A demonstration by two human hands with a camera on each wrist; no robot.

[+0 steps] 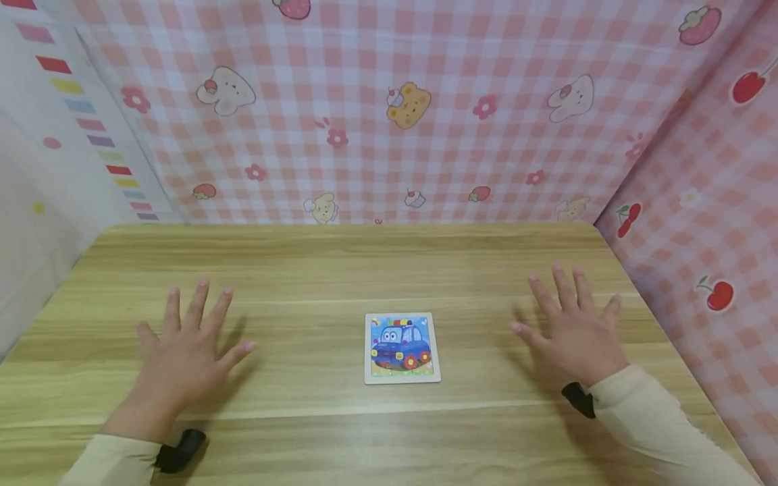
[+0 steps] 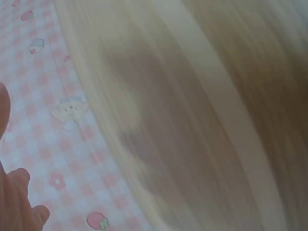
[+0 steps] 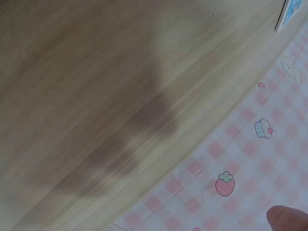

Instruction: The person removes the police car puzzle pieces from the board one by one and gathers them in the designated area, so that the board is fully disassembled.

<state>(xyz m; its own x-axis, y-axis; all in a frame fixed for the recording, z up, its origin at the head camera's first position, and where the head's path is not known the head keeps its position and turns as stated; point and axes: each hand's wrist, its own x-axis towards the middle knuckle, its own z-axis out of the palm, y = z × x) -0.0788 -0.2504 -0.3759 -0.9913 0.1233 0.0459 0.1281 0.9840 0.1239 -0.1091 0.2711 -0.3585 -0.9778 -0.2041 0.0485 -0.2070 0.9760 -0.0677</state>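
A square puzzle point(image 1: 402, 348) with a pale frame and a blue cartoon car lies flat near the middle of the table. The left hand point(image 1: 185, 358), fingers spread and holding nothing, is to the left of it. On the other side, the right hand point(image 1: 574, 331) is spread the same way with nothing in it. Both hands stand apart from the puzzle. Parts of the left fingers point(image 2: 17, 197) show at the edge of the left wrist view. In the right wrist view are one fingertip point(image 3: 288, 219) and a corner of the puzzle point(image 3: 290, 12).
The wooden table point(image 1: 304, 270) has rounded far corners. Pink checked cloth point(image 1: 365, 162) with cartoon prints hangs behind it, more checked cloth point(image 1: 699, 223) on the right, and a white cloth point(image 1: 48, 169) on the left. Dark bands point(image 1: 181, 451) sit at both wrists.
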